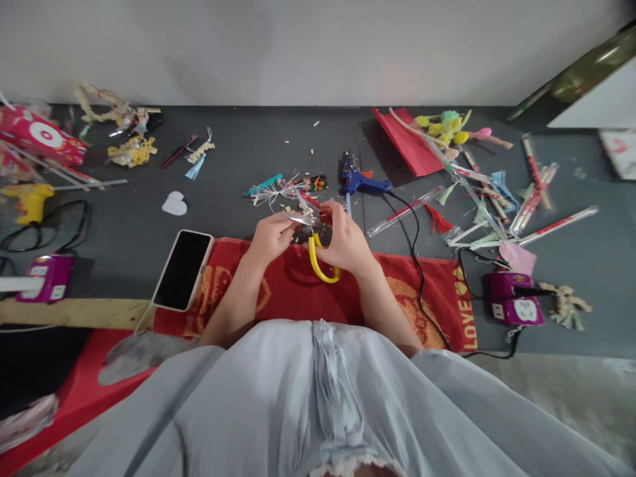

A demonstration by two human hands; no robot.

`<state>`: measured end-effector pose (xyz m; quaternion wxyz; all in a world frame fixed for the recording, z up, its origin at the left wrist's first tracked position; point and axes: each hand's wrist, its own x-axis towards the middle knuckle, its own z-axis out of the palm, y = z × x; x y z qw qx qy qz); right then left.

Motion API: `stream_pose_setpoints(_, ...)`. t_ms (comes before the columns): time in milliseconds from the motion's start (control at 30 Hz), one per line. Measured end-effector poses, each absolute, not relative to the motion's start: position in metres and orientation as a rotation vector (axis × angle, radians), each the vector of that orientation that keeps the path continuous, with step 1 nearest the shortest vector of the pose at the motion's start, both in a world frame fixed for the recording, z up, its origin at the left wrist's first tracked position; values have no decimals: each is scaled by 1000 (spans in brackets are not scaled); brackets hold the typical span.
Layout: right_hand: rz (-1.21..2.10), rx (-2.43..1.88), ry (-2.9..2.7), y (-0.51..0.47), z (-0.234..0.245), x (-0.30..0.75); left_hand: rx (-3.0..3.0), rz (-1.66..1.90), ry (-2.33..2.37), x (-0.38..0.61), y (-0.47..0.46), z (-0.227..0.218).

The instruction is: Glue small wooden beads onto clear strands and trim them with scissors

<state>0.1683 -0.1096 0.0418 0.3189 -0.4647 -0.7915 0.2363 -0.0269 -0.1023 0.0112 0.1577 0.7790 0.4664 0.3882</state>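
My right hand (346,240) is closed around a pair of scissors with yellow handles (318,265). Their silver blades (301,219) point left, toward my left hand (272,237). The left fingers are pinched together beside the blade tips; whatever they hold is too small to make out. Something red shows by my right fingertips, partly hidden. Just beyond both hands lie a bundle of white strings (278,191), a teal strip (263,185) and a dark patterned piece (315,183). Small pale bits are scattered around them.
A blue glue gun (365,183) with a black cord lies ahead to the right. A red towel (318,298) covers the front edge, with a phone (183,269) at its left. Plastic-wrapped sticks (534,199) and a purple box (514,298) are at right, a yellow glue gun (30,200) at left.
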Motion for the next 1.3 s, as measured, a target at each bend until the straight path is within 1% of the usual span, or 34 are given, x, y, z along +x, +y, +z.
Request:
stream_pose_setpoints(200, 636, -1238, -2048, -109, 39, 168, 2260, 1053, 1392, -29, -102, 12)
stream_pose_setpoints(400, 648, -1268, -2037, -110, 39, 167, 2217, 1091, 1372, -27, -101, 16)
stream_pose_setpoints(500, 694, -1336, -2017, -110, 39, 166, 2199, 1091, 1373, -29, -101, 20)
stream_pose_setpoints(667, 749, -1455, -2004, -111, 41, 165, 2193, 1043, 1528, -34, -100, 24)
stream_pose_setpoints(833, 776, -1505, -2004, -110, 43, 164, 2187, 1112, 1533, -30, -100, 22)
stream_pose_setpoints(1133, 719, -1324, -2029, -109, 40, 165, 2055, 1331, 1683, -23, -94, 2)
stream_pose_setpoints(1300, 675, -1267, -2052, -109, 38, 163, 2053, 1338, 1694, -25, -93, -5)
